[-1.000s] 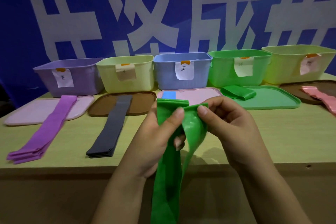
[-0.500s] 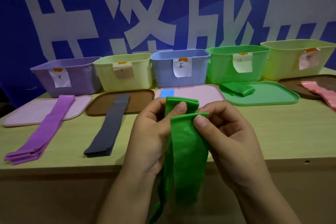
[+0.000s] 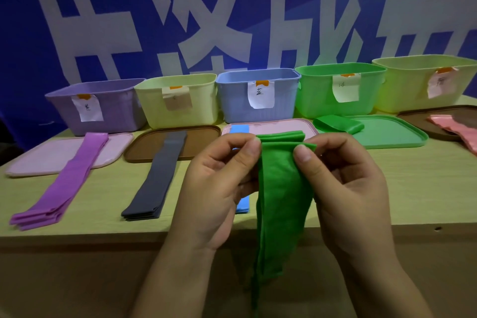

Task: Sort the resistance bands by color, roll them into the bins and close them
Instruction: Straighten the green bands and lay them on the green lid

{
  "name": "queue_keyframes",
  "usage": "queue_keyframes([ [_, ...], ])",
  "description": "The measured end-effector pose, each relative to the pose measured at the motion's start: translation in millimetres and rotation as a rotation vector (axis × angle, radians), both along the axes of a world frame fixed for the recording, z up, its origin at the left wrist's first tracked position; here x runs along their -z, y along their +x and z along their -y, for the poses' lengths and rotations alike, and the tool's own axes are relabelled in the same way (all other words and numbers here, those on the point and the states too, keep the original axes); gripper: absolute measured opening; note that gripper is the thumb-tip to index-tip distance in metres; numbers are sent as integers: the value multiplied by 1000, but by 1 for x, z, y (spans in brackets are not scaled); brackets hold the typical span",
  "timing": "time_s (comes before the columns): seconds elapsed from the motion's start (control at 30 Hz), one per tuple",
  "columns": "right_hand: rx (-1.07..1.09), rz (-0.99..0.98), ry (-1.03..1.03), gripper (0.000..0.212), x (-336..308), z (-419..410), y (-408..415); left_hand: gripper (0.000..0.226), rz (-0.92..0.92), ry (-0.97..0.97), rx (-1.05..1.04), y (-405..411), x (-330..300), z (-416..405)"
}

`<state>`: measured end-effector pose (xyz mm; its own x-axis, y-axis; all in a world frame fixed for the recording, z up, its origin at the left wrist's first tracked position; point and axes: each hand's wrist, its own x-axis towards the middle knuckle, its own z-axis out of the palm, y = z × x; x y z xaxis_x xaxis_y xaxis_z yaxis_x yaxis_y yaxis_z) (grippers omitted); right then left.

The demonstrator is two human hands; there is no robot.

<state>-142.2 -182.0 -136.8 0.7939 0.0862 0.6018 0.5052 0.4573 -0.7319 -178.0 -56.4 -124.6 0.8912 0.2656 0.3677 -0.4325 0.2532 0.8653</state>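
Sorting looks nearly done, we think: purple band [image 3: 59, 183], grey band [image 3: 157, 178], a bit of blue band [image 3: 242, 204] and pink band [image 3: 454, 129] lie by their bins. One rolled green band [image 3: 338, 124] sits on the green lid [image 3: 387, 131]. Our left hand [image 3: 216, 188] and right hand [image 3: 346, 186] pinch the top of another green band [image 3: 281, 193] above the table edge. No bin is closed. The blue bin [image 3: 232, 100] has a label reading "蓝"; we cannot read the others.
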Motion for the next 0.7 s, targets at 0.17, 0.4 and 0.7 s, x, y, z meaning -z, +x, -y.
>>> queue_keyframes([
  [0.17, 34, 17, -43, 17, -1, 0, -1, 16, 25, 6, 30, -2, 1, -2],
  [0.4, 41, 8, -54, 16, -2, -2, -3, 7, 87, 81, 61, -5, 3, -6],
  [0.7, 200, 110, -140, 13, 3, -3, -5, 9, 170, 202, -91, -3, 6, -9],
])
